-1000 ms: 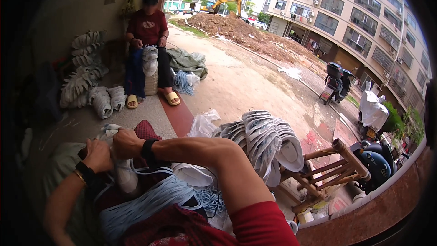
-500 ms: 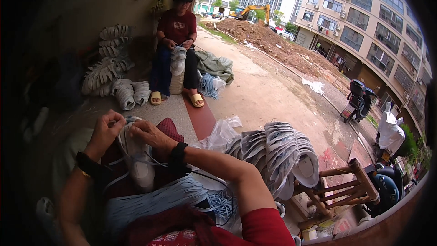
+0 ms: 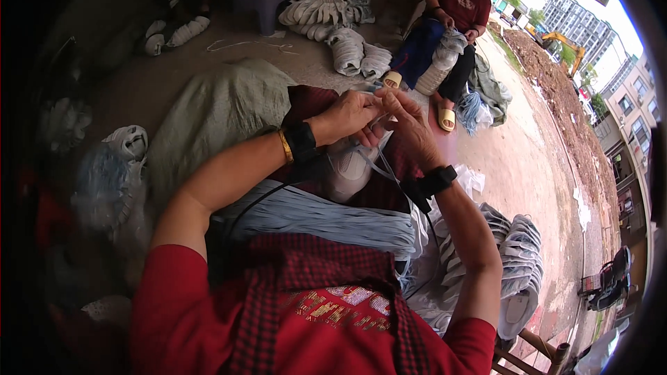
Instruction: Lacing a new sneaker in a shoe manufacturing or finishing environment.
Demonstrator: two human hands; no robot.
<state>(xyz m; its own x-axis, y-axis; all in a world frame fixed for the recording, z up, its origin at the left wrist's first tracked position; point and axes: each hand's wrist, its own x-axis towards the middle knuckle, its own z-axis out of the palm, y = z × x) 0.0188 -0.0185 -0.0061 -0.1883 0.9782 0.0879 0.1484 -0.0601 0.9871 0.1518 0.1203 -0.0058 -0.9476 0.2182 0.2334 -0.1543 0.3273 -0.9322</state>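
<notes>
A pale shoe upper (image 3: 345, 173) sits over my lap, its toe pointing back at me. My left hand (image 3: 347, 119) is closed at the upper's far end, fingertips pinched on a thin light shoelace. Close against it, my right hand (image 3: 411, 123) also pinches at the lace, thumb and fingers together. Loose shoelace (image 3: 386, 172) hangs between my hands and beside the upper. The exact grip at the fingertips is partly hidden by my fingers. Across my lap lies a bundle of light blue laces (image 3: 319, 217).
A stack of shoe uppers (image 3: 521, 253) rises at my right, beside a wooden stool (image 3: 538, 347). Greenish sacking (image 3: 222, 107) lies to my left. Ahead, a seated person (image 3: 458, 7) handles uppers, with more piles of uppers (image 3: 323, 10) nearby.
The view has swung left, shifting the scene rightward and bringing the sacking into sight. My hands stay close together at the upper, and my right hand has turned more upright.
</notes>
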